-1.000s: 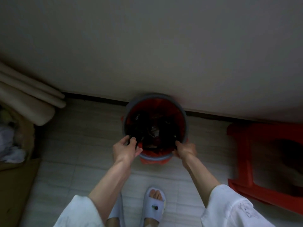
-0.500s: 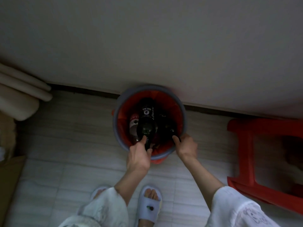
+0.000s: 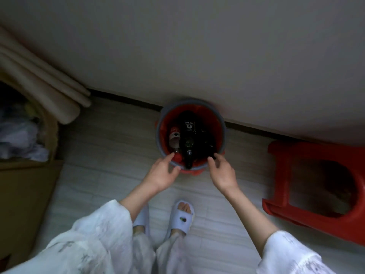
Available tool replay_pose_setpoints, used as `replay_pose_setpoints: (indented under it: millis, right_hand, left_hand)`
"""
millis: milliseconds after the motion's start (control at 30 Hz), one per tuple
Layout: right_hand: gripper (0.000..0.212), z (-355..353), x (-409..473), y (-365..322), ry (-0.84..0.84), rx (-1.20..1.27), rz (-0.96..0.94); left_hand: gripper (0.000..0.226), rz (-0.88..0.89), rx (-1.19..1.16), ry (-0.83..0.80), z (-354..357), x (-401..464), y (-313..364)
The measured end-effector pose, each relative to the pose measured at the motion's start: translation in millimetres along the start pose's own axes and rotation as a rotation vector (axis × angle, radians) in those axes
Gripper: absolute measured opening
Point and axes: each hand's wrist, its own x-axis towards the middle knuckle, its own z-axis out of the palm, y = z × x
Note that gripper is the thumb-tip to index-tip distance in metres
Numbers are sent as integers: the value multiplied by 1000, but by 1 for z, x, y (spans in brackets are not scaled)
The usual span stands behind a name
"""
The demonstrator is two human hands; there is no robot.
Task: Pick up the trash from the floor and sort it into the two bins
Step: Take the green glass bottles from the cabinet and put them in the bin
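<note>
A dark glass bottle point(image 3: 188, 141) is seen lying in the red-lined bin point(image 3: 222, 123), its neck between the fingertips of both hands. It is judged heavy, rigid, slippery and breakable; the neck is best gripped. The left hand point(image 3: 161, 174) and right hand point(image 3: 222, 174) are held loosely spread at the near rim, nothing grasped.

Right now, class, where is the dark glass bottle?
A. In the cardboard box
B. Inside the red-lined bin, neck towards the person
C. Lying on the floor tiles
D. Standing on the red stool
B: the dark glass bottle leans inside the red-lined bin, neck over the near rim between both hands.
</note>
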Motion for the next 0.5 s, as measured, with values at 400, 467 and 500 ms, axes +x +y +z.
replay_pose_setpoints:
  millis: [400, 467, 500]
  right_hand:
    - [34, -71, -250, -203, -126, 77, -414]
    - [31, -72, -278, -231, -156, 39, -503]
    - [30, -68, -295, -248, -182, 15, -561]
  left_hand:
    - [36, 23, -398, 444, -208, -283, -22]
    - [30, 33, -499, 566, -237, -324, -34]
    - [27, 24, -556, 641, -250, -353, -43]
